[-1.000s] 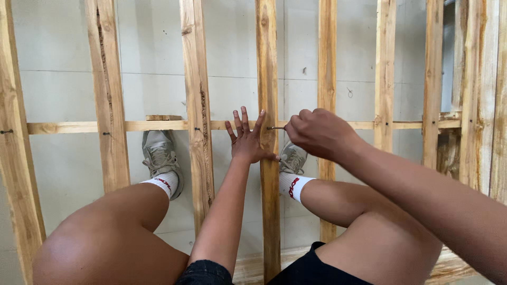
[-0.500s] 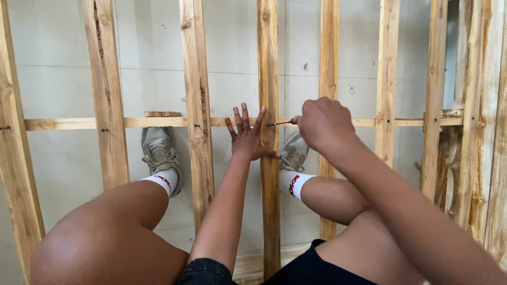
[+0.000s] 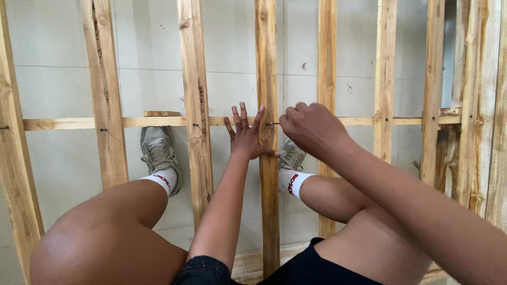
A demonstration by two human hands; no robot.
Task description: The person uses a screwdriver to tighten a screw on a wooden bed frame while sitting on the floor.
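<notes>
Bracing and pinching at the middle stud [image 3: 268, 63], by the look of it: left hand [image 3: 247, 138] laid flat against the wood with fingers [image 3: 243, 113] released and fanned upward, palm low on the stud's left edge; right hand [image 3: 311, 129] just beside it, fingers clenched on a thin metal pin [image 3: 273, 124], nail or screw impossible to tell. Pin lying level, tip touching the stud's face right where the horizontal rail [image 3: 74, 123] crosses behind. Seated on the floor, knees up, grey shoes [image 3: 156, 150] planted against the frame on either side of the next stud over, a small wooden block [image 3: 162, 113] resting on the rail above the left foot, pale wall board [image 3: 53, 42] behind everything. Judged as the placing stage, with the pin only held and not seated. For any further move: a steady right grip, pin kept square to the wood, left fingers kept away from the tip, no tool visible anywhere in view.
</notes>
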